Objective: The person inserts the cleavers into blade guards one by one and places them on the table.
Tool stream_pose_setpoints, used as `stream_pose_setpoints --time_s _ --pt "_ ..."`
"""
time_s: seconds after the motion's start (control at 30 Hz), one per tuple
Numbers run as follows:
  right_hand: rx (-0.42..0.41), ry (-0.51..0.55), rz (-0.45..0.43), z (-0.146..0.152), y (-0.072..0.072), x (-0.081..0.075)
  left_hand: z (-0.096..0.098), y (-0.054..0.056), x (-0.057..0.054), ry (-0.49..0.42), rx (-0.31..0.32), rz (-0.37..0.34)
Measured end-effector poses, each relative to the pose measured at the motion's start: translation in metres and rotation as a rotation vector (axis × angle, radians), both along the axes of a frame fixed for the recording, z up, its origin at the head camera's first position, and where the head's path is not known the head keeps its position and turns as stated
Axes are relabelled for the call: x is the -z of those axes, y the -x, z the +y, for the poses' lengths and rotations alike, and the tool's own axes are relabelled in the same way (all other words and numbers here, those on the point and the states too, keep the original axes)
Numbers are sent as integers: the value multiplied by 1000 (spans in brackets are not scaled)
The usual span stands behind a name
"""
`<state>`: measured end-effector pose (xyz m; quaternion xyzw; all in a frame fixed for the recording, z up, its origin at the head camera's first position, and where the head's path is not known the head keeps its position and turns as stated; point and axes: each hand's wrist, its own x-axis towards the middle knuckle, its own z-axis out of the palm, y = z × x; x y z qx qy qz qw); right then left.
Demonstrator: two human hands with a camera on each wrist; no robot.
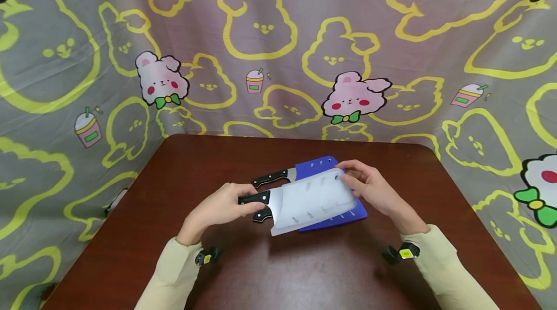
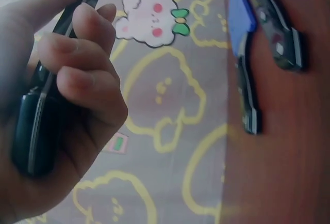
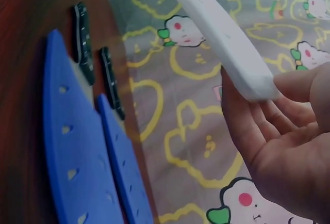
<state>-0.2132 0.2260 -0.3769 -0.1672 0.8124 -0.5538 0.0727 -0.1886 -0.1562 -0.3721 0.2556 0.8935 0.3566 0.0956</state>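
Note:
My left hand [image 1: 219, 207] grips the black riveted handle [image 1: 256, 198] of a cleaver. A translucent white blade cover [image 1: 317, 199] sits over most of the blade, leaving a strip of bare metal by the handle. At the cover's far end, next to its small hole, my right hand [image 1: 373, 189] pinches it between thumb and fingers. The cleaver is held above the table, tilted. Below and behind it lie two knives with black handles; one blue cover [image 1: 315, 166] shows at the back, another blue cover [image 1: 359, 211] partly hidden under the cleaver.
A dark brown wooden table [image 1: 283, 276] carries the knives. Patterned cloth [image 1: 270, 20] with yellow outlines and pink rabbits hangs along the back and both sides. A small dark object [image 1: 115, 202] shows beyond the left edge, its kind unclear.

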Motion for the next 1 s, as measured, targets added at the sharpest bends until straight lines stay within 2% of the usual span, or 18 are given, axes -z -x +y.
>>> stream_pose_setpoints --time_s 0.23,0.4,0.67,0.83,1.0 --pt "-138 10 -40 9 0 9 -26 5 14 -16 -35 -105" --pt "-141 -23 -48 17 -1 9 -49 11 19 2 -94 -101" --pt "-135 -169 -25 33 -1 13 -87 16 28 36 -278 -92" --pt "-96 -343 45 48 -4 19 -113 19 34 40 -389 -107" --pt "-72 -435 105 64 -4 21 -133 21 40 15 -501 -140"
